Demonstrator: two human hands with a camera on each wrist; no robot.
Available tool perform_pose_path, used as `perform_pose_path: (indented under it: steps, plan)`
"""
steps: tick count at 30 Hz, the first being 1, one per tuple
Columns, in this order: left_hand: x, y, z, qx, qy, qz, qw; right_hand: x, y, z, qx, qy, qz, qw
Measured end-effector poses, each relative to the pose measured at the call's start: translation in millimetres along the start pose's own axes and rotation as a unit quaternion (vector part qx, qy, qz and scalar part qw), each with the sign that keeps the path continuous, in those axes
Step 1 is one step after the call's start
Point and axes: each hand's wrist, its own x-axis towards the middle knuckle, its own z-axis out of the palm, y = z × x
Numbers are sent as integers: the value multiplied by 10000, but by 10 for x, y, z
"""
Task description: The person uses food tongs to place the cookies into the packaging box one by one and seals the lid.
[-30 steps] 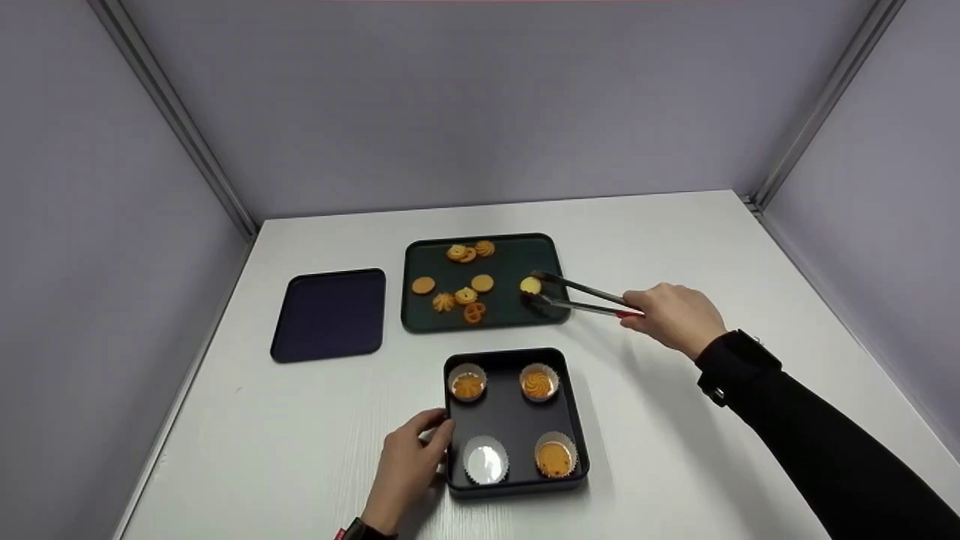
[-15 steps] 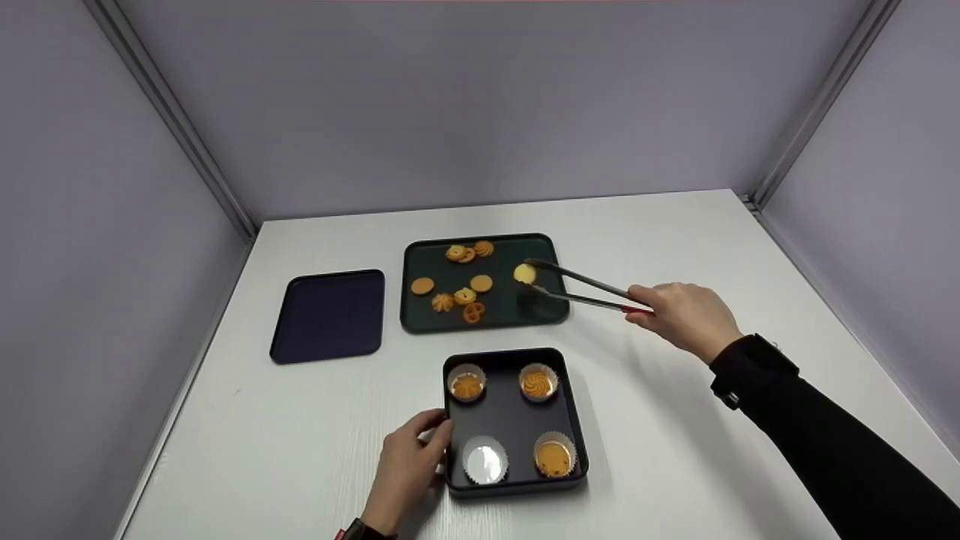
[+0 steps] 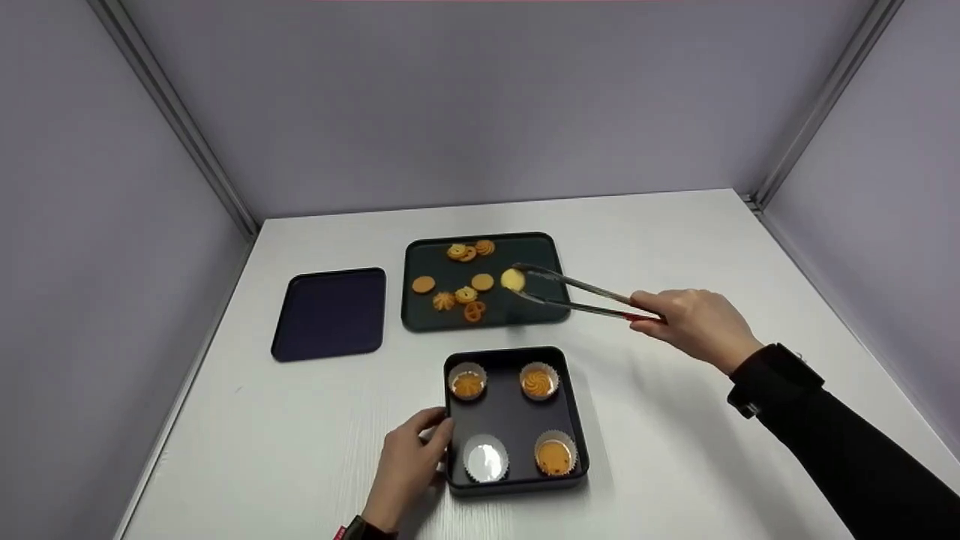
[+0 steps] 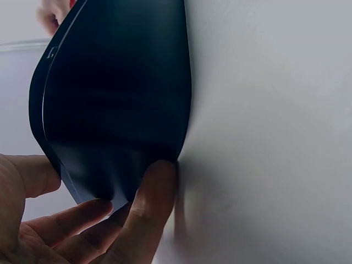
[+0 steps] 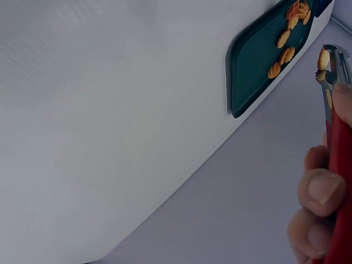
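My right hand [image 3: 697, 322] grips a pair of red-handled metal tongs [image 3: 585, 304]. A round pale yellow cookie [image 3: 513, 280] is pinched between the tong tips, raised over the green tray [image 3: 536, 315]; the right wrist view shows this cookie [image 5: 324, 58] on edge. My left hand [image 3: 409, 457] holds the left side of a dark square baking pan [image 3: 506, 424], its thumb at the rim and its fingers [image 4: 157, 187] against the outer wall. In the pan stand a paper cup [image 3: 486, 459] with nothing in it and three cups holding cookies, one a swirled cookie [image 3: 537, 385].
Several cookies lie on the green tray, among them a pretzel-shaped one [image 3: 474, 311] and a plain round one [image 3: 423, 284]. A flat dark purple tray [image 3: 330, 315] lies to the left on the white table [image 3: 300, 435]. Pale panels stand at the back and sides.
The tongs have lifted the yellow cookie off the green tray and moved it left. The right hand has shifted slightly right and down in view. The left hand and baking pan stay put.
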Motion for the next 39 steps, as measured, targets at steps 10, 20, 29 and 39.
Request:
perform_pose_path:
  steps: [10,20,29,39]
  plan:
    - [2,22,8,95,43,16,9999,-91,-9,-89,453,-157,-393,9981]
    - [5,21,8,129,77,-57,9999,-138,9,-121,1034,-573,-969,9882]
    - [8,22,8,52,50,-11,10000,-189,-76,-137,1397,-618,-1533,9763]
    - [6,11,5,31,86,-21,10000,-207,-182,-151,1765,-966,-1765,9635]
